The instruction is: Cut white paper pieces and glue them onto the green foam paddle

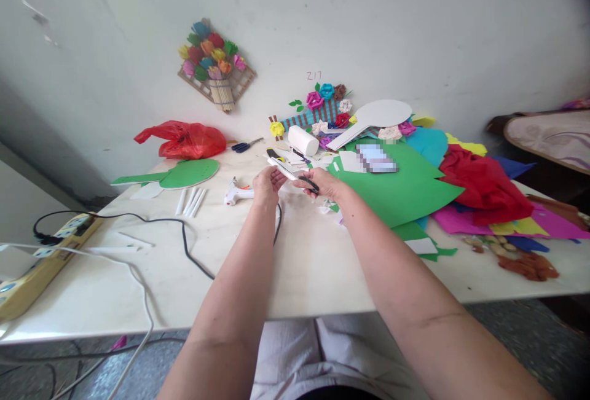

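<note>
My left hand [268,184] pinches a narrow white strip [281,166], probably card or foam, over the middle of the table. My right hand [326,183] is closed around black-handled scissors [313,186], whose blades point left at the strip and are partly hidden by it. Just left of my left hand lies a white glue gun [237,194], its dark cord running under my wrist. A yellow-and-black cutter [275,155] lies behind my hands, near a white roll [303,141].
Green sheets [391,197] and a phone [377,158] lie to the right, beside red cloth-like material [483,188]. On the left are white sticks [196,203], a green paddle shape [191,174], a red bag [191,140], dark-handled scissors [242,147] and a power strip [59,252] with trailing cords.
</note>
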### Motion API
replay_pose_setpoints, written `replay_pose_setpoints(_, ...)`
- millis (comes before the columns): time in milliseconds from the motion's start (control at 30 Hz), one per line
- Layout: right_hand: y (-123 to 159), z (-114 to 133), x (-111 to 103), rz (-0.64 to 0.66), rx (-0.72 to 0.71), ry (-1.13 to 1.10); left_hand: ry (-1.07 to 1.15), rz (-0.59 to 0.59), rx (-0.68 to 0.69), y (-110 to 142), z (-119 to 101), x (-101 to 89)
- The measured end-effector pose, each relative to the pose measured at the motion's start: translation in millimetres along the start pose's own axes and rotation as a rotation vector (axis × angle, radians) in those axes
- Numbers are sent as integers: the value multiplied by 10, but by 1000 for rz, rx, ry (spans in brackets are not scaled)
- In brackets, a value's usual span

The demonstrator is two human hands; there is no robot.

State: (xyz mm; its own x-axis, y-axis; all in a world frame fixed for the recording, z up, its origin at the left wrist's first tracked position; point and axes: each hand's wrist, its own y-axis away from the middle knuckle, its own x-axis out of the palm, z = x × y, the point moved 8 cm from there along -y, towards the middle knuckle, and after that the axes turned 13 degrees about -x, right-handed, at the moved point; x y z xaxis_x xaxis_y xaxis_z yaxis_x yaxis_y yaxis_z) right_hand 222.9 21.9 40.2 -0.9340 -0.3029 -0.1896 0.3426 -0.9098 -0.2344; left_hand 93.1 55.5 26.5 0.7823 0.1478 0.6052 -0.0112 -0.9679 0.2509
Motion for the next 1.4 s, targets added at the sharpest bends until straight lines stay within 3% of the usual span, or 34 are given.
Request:
replay_pose_setpoints(1033, 0, -63, 3, 18, 21, -13, -37, -1, 17, 10, -24, -13)
replay_pose_setpoints(1400, 22, -40, -52, -20, 27, 7, -234, -131, 82, 52, -67, -79)
